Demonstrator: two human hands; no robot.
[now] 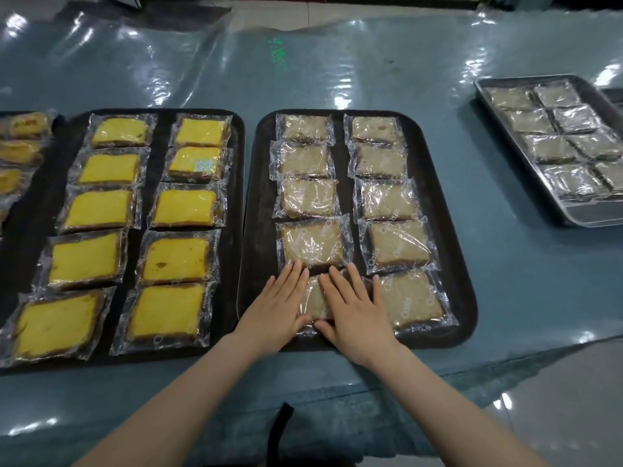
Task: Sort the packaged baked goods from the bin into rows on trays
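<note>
On the near edge of the middle tray [256,203], my left hand [281,303] and right hand [354,310] lie flat, fingers straight and together, pressing the last brown packet [316,303]. It sits directly under both palms, long axis near-far, closing the left row. Yellow cakes [97,210] fill the left tray [153,183]; steel tray [573,219] far right holds wrapped pieces.
</note>
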